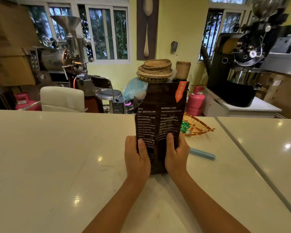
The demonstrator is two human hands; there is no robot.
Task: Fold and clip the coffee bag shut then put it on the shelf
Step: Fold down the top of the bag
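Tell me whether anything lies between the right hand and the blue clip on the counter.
Nothing visible does. The blue clip lies flat on the white counter just right of the right hand, bare surface between them. That hand and the left hand both hold the upright coffee bag, so one must let go first.

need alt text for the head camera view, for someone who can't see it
Two bare hands, left hand and right hand, hold a dark brown coffee bag upright on a pale counter, its top still unfolded. A light blue clip lies on the counter just right of the hands; coffee roasters stand behind.
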